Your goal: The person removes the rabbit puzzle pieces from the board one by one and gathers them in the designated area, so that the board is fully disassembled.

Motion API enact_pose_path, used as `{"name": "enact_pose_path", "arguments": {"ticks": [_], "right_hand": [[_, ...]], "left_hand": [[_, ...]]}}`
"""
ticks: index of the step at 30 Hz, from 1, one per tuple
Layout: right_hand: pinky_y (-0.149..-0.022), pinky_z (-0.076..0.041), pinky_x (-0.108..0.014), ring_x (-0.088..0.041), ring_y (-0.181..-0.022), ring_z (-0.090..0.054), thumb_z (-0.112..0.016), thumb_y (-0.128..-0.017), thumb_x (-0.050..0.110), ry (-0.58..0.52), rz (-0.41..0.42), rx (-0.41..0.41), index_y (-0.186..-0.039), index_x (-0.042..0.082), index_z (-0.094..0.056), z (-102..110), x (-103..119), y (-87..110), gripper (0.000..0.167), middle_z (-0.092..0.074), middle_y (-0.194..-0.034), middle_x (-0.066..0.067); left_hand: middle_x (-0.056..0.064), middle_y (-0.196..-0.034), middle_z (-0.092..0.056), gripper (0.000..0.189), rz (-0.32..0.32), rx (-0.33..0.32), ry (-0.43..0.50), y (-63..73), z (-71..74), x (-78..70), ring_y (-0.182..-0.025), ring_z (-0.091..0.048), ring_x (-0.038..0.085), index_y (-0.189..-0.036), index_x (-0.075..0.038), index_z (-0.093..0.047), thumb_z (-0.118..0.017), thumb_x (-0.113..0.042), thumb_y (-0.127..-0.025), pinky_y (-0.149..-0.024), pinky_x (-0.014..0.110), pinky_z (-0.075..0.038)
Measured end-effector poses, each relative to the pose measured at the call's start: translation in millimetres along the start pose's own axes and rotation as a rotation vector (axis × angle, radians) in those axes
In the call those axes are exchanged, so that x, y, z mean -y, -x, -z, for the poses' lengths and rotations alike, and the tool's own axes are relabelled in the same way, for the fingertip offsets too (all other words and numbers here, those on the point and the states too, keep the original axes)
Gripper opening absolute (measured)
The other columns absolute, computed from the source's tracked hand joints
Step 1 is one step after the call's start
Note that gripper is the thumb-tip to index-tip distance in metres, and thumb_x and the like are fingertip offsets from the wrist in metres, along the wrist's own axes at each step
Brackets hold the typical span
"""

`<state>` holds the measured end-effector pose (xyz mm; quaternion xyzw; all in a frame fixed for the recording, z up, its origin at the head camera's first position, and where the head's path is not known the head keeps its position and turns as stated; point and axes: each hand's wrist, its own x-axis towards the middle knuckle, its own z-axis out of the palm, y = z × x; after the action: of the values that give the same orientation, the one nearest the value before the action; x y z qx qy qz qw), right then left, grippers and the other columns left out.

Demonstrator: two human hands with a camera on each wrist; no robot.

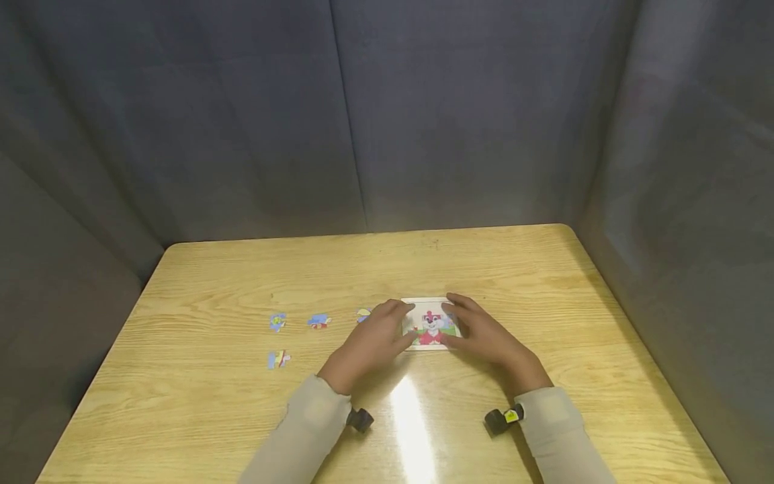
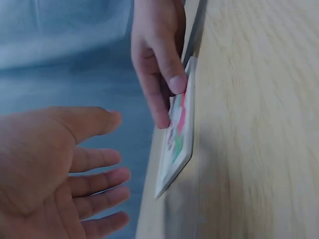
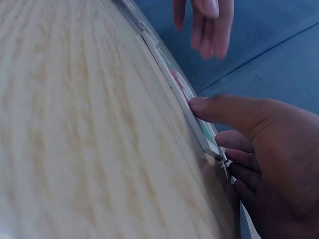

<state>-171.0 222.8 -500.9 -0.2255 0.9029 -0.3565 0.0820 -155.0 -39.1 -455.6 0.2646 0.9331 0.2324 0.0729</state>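
A small jigsaw puzzle in a white frame lies on the table between both hands. Its lower part shows a cartoon animal in red on green; the upper left part of the board is pale and bare. My right hand is at the board's right side, its thumb resting on the picture and its other fingers spread toward the far edge. Held apart from the board on its left, my left hand has loosely extended fingers and holds nothing.
Several loose puzzle pieces lie to the left on the wooden table: a blue and yellow one, a blue and red one, a blue and yellow one nearer me, and another beside my left hand. Grey curtains surround the table.
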Motion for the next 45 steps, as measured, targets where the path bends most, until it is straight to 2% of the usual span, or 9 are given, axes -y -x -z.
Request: {"name": "enact_pose_path", "arguments": {"ticks": [5,12,18,22,25,35,39,45], "right_hand": [[-0.112,-0.027,-0.055,-0.029,-0.145,-0.02,-0.069,-0.089,0.043,-0.023,0.006,0.008,-0.147,0.008,-0.041,-2.5,-2.4,-0.5,0.073,-0.021,-0.16,-0.004],[-0.111,-0.029,-0.057,-0.032,-0.144,-0.021,-0.068,-0.09,0.045,-0.015,0.036,0.008,-0.147,0.006,-0.04,-6.0,-3.8,-2.6,0.074,-0.021,-0.159,-0.007],[-0.11,-0.029,-0.059,-0.034,-0.143,-0.023,-0.07,-0.089,0.043,-0.014,0.042,-0.009,-0.145,0.012,-0.045,-5.0,-4.0,-2.3,0.069,-0.023,-0.158,-0.007],[-0.109,-0.03,-0.059,-0.033,-0.142,-0.026,-0.071,-0.088,0.042,-0.028,0.037,-0.015,-0.134,0.019,-0.054,-4.4,-4.3,-2.5,0.054,-0.025,-0.158,-0.006],[-0.109,-0.031,-0.058,-0.033,-0.142,-0.027,-0.072,-0.088,0.042,-0.037,0.026,-0.014,-0.127,0.021,-0.058,-3.4,-4.2,-2.2,0.047,-0.025,-0.158,-0.005],[-0.11,-0.03,-0.058,-0.032,-0.143,-0.025,-0.071,-0.088,0.043,-0.069,0.009,0.0,-0.125,0.022,-0.059,-0.8,-4.2,-2.0,0.044,-0.023,-0.158,-0.004],[-0.111,-0.03,-0.056,-0.031,-0.143,-0.025,-0.072,-0.088,0.043,-0.056,0.01,-0.006,-0.125,0.023,-0.06,-0.9,-4.7,-2.7,0.044,-0.024,-0.158,-0.004],[-0.111,-0.029,-0.056,-0.032,-0.143,-0.025,-0.074,-0.086,0.038,-0.07,0.024,-0.015,-0.123,0.02,-0.062,0.2,-1.6,-2.6,0.043,-0.027,-0.157,-0.008]], "left_hand": [[0.01,-0.152,-0.034,0.063,0.014,0.023,0.025,-16.9,-15.6,-1.3,-0.141,-0.03,0.029,-0.149,-0.009,-0.036,-0.058,-0.039,-0.098,-0.11,0.044,-0.037],[0.01,-0.153,-0.033,0.059,0.014,0.018,0.04,-19.2,-29.8,-1.6,-0.142,-0.026,0.026,-0.149,-0.007,-0.037,-0.055,-0.035,-0.1,-0.111,0.041,-0.034],[0.01,-0.151,-0.037,0.053,0.003,0.004,-0.006,-23.7,-31.6,-4.1,-0.141,-0.028,0.027,-0.145,-0.007,-0.044,-0.056,-0.033,-0.1,-0.112,0.041,-0.033],[0.012,-0.149,-0.039,0.05,-0.002,0.001,-0.055,-26.4,-32.0,-5.9,-0.14,-0.03,0.028,-0.141,-0.007,-0.049,-0.057,-0.032,-0.099,-0.112,0.042,-0.034],[0.011,-0.148,-0.04,0.051,-0.008,-0.004,-0.064,-27.1,-32.7,-6.9,-0.139,-0.03,0.027,-0.142,-0.007,-0.048,-0.058,-0.033,-0.099,-0.112,0.042,-0.034],[0.01,-0.145,-0.042,0.048,0.008,-0.023,-0.086,-33.2,-35.0,-8.6,-0.136,-0.034,0.029,-0.138,-0.009,-0.053,-0.06,-0.032,-0.097,-0.108,0.046,-0.038],[0.008,-0.14,-0.046,0.047,0.017,-0.038,-0.054,-36.3,-35.3,-8.4,-0.133,-0.036,0.029,-0.135,-0.009,-0.055,-0.065,-0.03,-0.094,-0.108,0.048,-0.038],[0.008,-0.139,-0.047,0.052,0.037,-0.036,-0.001,-39.9,-36.6,-8.4,-0.133,-0.035,0.029,-0.135,-0.01,-0.053,-0.07,-0.029,-0.091,-0.113,0.053,-0.025]]}}
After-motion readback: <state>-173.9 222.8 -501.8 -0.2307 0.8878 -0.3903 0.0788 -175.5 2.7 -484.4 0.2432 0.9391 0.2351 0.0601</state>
